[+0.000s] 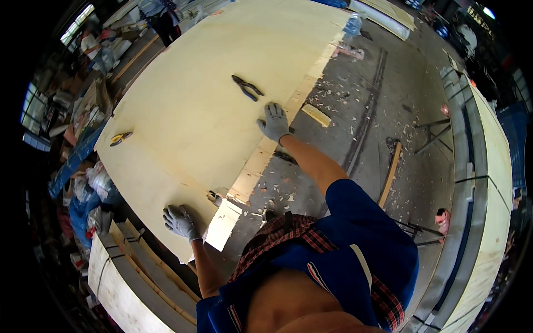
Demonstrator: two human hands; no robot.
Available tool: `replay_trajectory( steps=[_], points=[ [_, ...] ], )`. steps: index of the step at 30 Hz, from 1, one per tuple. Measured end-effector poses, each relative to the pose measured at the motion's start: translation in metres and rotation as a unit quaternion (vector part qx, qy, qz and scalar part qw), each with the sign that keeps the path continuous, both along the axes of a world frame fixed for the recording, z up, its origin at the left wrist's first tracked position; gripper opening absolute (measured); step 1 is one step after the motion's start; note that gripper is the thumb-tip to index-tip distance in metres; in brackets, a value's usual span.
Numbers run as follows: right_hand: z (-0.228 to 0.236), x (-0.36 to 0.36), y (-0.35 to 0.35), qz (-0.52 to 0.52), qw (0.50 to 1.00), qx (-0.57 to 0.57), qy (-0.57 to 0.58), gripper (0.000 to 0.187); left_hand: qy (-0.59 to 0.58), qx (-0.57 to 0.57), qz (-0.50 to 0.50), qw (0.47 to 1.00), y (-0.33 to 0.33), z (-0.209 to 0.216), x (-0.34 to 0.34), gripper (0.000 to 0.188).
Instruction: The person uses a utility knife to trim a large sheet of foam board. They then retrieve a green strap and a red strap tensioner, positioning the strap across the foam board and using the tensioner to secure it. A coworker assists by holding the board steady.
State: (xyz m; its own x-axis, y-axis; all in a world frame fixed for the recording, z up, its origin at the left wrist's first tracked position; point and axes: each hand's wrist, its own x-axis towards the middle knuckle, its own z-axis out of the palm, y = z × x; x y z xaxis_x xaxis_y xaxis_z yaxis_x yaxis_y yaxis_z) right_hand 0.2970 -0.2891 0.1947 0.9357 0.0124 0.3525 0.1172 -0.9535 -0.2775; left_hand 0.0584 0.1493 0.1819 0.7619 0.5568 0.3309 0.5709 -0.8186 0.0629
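A large, pale yellowish sheet lies before me on a wooden base. My left hand, in a grey work glove, rests flat on its near left part, fingers spread. Farther off, my right hand, gloved alike, lies flat at the sheet's right edge, fingers stretched out. Just beyond it are dark-handled pliers. Smaller yellow-handled pliers lie near the left edge. A strip of bare wood shows along the right edge, with a pale board piece at the near corner. Neither hand holds anything.
Wood chips and a short wood piece litter the floor on the right, near a long wooden stick. A strapped stack of panels stands far right, another at near left. Beyond the sheet stands a person.
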Motion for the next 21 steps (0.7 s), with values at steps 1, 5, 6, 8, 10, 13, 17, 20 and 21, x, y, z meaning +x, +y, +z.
replay_trajectory(
  steps=[1,5,6,8,10,13,17,20,21],
  points=[
    [0.000,-0.018,0.000,0.041,0.999,0.016,-0.020,0.065,0.013,0.008,0.012,1.000,0.006,0.002,-0.011,0.063],
    [-0.014,-0.134,-0.072,0.051,0.991,0.113,-0.056,0.057,0.039,0.017,-0.010,0.999,0.013,-0.010,-0.006,0.063],
    [-0.033,-0.169,-0.097,0.012,0.992,0.121,-0.033,0.057,0.050,0.018,-0.008,0.999,0.007,-0.008,-0.004,0.065],
    [-0.100,-0.254,-0.149,-0.090,0.972,0.188,0.107,0.056,0.087,0.064,-0.025,0.994,0.019,-0.016,-0.004,0.067],
    [-0.157,-0.367,-0.215,-0.221,0.884,0.256,0.322,0.058,0.097,0.043,-0.012,0.994,-0.010,-0.011,-0.003,0.069],
    [-0.276,-0.580,-0.306,-0.410,0.666,0.243,0.573,0.063,0.097,0.024,-0.054,0.994,-0.066,-0.013,-0.006,0.075],
    [-0.243,-0.756,-0.321,-0.613,0.560,0.416,0.371,0.059,-0.054,-0.026,-0.217,0.974,-0.164,-0.021,-0.011,0.061],
    [-0.176,-0.794,-0.298,-0.717,0.482,0.426,0.268,0.058,-0.099,-0.196,-0.469,0.855,-0.306,-0.042,0.011,0.060],
    [-0.172,-0.807,-0.292,-0.729,0.445,0.452,0.257,0.053,0.002,-0.297,-0.498,0.814,-0.359,-0.042,0.009,0.058]
  ],
)
